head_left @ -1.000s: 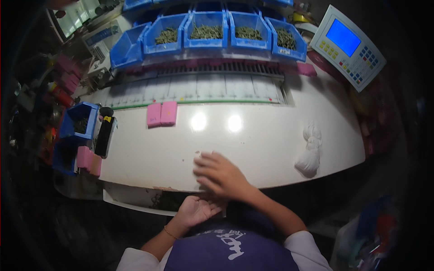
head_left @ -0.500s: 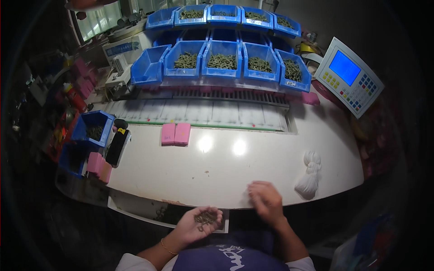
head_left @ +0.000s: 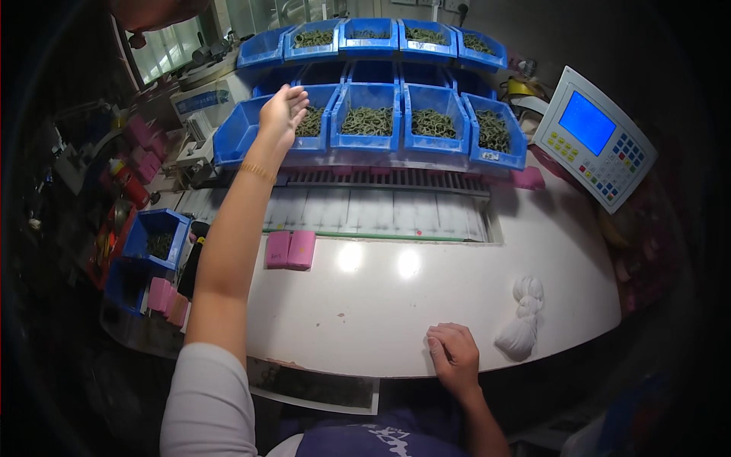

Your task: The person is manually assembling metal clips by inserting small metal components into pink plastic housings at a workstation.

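Over the far row of blue bins, my left hand point(head_left: 283, 113) stretches out at the end of a fully extended arm, fingers loosely cupped above the bin point(head_left: 311, 122) of small dark rings; I cannot tell whether anything lies in the palm. Nearer me, two pink blocks point(head_left: 290, 250) sit side by side on the white table point(head_left: 381, 305). At the table's near edge my right hand point(head_left: 454, 356) rests knuckles up, fingers curled under, gripping nothing I can see. Just beside it lies a knotted white cloth bag point(head_left: 521, 320).
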Tool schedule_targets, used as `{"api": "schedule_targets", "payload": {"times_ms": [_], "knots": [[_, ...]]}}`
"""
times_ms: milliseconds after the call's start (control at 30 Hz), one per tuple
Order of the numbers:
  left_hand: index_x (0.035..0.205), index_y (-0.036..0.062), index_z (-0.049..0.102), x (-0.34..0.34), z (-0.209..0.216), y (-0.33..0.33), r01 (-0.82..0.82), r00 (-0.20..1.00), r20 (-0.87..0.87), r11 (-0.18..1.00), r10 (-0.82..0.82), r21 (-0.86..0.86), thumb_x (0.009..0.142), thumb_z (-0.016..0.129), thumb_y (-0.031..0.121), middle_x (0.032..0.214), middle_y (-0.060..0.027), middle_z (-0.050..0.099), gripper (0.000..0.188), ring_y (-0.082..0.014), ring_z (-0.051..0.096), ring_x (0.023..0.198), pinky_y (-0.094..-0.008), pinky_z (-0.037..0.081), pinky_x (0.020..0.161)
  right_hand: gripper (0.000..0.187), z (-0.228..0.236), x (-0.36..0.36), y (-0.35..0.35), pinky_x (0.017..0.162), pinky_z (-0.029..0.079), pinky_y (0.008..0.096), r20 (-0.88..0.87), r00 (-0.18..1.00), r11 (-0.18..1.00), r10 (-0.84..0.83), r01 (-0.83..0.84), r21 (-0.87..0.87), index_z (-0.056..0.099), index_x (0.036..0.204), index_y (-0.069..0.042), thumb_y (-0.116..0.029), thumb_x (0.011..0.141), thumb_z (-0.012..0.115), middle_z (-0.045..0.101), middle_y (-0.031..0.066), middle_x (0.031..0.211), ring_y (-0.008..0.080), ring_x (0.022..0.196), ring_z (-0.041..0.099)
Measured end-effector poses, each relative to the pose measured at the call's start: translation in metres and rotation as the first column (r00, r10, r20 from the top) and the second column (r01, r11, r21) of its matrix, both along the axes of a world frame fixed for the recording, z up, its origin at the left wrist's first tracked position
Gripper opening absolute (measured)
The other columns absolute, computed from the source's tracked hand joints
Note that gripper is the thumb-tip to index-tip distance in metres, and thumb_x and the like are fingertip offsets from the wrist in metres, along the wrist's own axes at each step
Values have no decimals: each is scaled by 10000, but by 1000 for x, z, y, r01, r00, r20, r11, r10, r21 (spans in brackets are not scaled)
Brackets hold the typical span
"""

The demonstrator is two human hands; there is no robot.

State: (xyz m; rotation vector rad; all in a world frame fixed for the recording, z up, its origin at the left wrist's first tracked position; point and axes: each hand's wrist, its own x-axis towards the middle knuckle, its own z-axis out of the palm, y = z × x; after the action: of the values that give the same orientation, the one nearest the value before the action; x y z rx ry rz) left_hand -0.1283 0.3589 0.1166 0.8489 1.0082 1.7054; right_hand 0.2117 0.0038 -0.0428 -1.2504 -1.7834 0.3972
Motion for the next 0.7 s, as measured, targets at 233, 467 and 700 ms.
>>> {"api": "schedule_targets", "payload": {"times_ms": [233, 467, 700], "knots": [[1020, 3, 707, 28, -17, -30, -181, 512, -774, 927, 373, 327, 1009, 529, 382, 983, -151, 703, 419, -252, 659, 995, -358, 480, 873, 124, 2, 17, -3, 983, 470, 482, 13, 999, 999, -48, 48, -15, 706, 958, -29, -40, 834, 702, 707, 125, 1024, 356, 1044, 629], [1293, 51, 628, -36, -131, -198, -228, -60, -990, 964, 125, 136, 948, 610, 257, 1411, -238, 505, 402, -410, 453, 1307, -464, 333, 1123, 354, 21, 48, 38, 1097, 329, 585, 501, 661, 828, -560, 467, 309, 666, 1195, -95, -140, 844, 682, 573, 168, 1333, 390, 1302, 449], [1381, 37, 550, 45, -156, -233, -96, 236, -971, 993, -44, -68, 996, 542, 243, 1497, -260, 411, 436, -422, 356, 1404, -465, 269, 1168, 395, -1, 154, 60, 1088, 375, 507, 655, 506, 803, -561, 523, 285, 643, 1257, -127, -63, 877, 555, 603, 74, 1323, 330, 1273, 497]]}}
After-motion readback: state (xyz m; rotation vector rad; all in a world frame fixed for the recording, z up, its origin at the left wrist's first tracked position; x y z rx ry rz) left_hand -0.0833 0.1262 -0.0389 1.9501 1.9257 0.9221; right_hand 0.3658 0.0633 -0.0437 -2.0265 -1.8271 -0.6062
